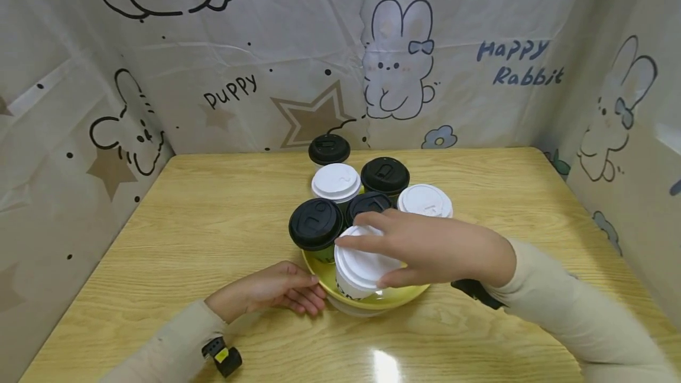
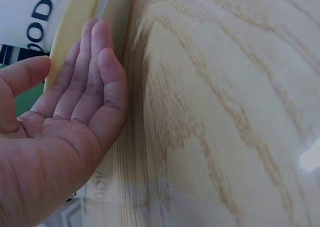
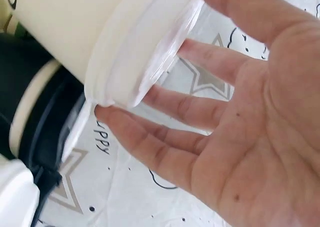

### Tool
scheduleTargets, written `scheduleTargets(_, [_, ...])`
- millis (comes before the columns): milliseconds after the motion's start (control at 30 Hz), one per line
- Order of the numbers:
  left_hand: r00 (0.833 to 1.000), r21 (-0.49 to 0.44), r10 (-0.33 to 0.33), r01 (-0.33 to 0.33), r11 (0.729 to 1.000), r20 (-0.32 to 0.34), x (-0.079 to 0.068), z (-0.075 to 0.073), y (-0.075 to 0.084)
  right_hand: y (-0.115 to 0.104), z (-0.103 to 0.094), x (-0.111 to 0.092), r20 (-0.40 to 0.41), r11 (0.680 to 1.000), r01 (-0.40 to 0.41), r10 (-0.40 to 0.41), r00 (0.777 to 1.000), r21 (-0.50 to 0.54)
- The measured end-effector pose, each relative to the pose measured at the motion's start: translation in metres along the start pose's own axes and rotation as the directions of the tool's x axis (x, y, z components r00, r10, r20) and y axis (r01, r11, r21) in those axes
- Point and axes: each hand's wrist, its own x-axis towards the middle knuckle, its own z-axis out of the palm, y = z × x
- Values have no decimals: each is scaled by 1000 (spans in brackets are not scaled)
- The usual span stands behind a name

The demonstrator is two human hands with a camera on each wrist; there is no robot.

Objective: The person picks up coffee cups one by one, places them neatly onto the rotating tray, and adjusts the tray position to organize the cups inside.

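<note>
In the head view my right hand [image 1: 425, 247] spans the white lid of a paper cup [image 1: 353, 288], with thumb and fingers at the lid's rim. The right wrist view shows this white lid [image 3: 135, 52] between the thumb and fingertips of that hand. The cup stands at the front of a round yellow tray [image 1: 396, 299] with a pale base. My left hand [image 1: 287, 291] rests beside the tray's front left edge, its fingers nearly straight and touching the rim. Close to the right hand are a black-lidded cup [image 1: 316, 223], another black-lidded cup [image 1: 367, 203] and a white-lidded cup [image 1: 425, 200].
Farther back stand a white-lidded cup [image 1: 335, 182], a black-lidded cup [image 1: 385, 175] and, near the table's back edge, one more black-lidded cup [image 1: 328, 149]. The wooden table [image 1: 202, 217] meets walls covered with a printed cloth [image 1: 266, 46].
</note>
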Motion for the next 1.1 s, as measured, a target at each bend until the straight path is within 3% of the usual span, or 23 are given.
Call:
scheduleTargets(433, [1000, 2, 3, -3, 1000, -7, 2, 0, -1, -9, 27, 13, -17, 987, -36, 34, 999, -155])
scheduleTargets(933, [1000, -7, -3, 3, 1000, 1, 1, 0, -1, -10, 50, 11, -190, 991, -68, 46, 981, -111])
scheduleTargets(1100, [1000, -9, 2, -2, 1000, 5, 2, 0, 0, -10, 51, 11, -203, 991, -84, 62, 977, -102])
